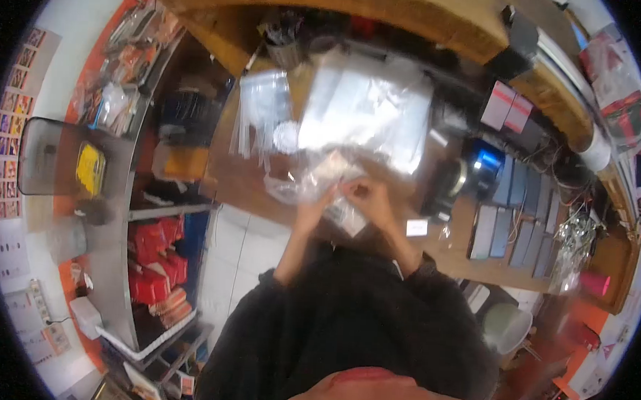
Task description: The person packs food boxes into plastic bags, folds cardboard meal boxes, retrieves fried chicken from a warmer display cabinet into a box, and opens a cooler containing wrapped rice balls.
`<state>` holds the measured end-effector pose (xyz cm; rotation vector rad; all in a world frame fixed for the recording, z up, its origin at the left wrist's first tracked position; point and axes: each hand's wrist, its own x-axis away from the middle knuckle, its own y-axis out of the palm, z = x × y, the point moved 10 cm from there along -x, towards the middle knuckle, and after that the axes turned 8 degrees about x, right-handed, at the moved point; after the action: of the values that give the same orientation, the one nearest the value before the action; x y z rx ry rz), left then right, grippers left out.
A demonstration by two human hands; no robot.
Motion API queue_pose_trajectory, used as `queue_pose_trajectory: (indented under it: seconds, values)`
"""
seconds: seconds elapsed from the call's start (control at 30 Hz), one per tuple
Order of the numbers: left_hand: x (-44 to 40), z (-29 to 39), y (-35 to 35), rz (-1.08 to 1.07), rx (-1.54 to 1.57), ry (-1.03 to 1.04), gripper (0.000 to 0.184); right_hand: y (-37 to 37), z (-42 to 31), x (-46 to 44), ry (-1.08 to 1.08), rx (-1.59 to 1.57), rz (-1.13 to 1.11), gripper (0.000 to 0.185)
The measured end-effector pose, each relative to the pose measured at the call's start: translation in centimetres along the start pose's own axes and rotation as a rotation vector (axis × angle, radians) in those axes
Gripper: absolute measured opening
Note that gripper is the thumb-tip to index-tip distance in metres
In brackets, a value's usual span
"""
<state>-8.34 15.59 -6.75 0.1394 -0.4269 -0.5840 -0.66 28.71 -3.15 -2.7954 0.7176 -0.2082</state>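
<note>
Motion blur softens the clear, crinkled plastic bag [327, 169] that both hands meet, and its pale contents are too smeared to identify. It lies right at the fingers, spreading just beyond them and out past the left side, over the brown wooden desk [246, 181]. The fingers of the left hand [318, 208] grasp the bag's near side, their tips partly lost in plastic and blur. The right hand [375, 204] has its thumb and forefinger curled into a ring at the bag's right side; whether they pinch the plastic, I cannot tell.

Just below the fingers, between the wrists, shows a pale flat piece [346, 217] with unreadable dark marks; whether it belongs to the bag is unclear.

Beyond the fingers lies a broad pile of glossy, whitish plastic sheets [364, 109], its surface washed out by glare. Farther left of it is a smaller stack of clear plastic bags [264, 101]. Near the right fingers, to their right, sits a small white rectangular card [416, 227], its print illegible. The dark sleeves cover both forearms' upper parts.
</note>
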Motion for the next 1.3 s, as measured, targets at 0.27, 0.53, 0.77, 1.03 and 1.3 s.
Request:
queue_pose_trajectory:
  seconds: [0.27, 0.53, 0.77, 1.03, 1.3]
  values:
    - [0.3, 1.2, -0.5, 0.116, 0.160, 0.074, 0.024, 0.4, 0.4, 0.1, 0.023, 0.003, -0.036, 0.008]
    - [0.1, 0.6, 0.0, 0.028, 0.021, 0.051, 0.030, 0.4, 1.1, -0.5, 0.054, 0.046, -0.037, 0.008]
    - [0.0, 0.7, 0.0, 0.053, 0.040, 0.065, 0.023, 0.4, 1.4, -0.7, 0.094, 0.026, -0.061, 0.007]
    - [2.3, 4.9, 3.2, -0.132, -0.251, 0.567, 0.027, 0.2, 2.3, -1.5, 0.098, 0.027, -0.179, 0.019]
    - [1.3, 1.9, 2.6, 0.125, -0.565, 0.734, 0.019, -0.3, 2.4, -1.4, -0.018, 0.838, 0.027, 0.018]
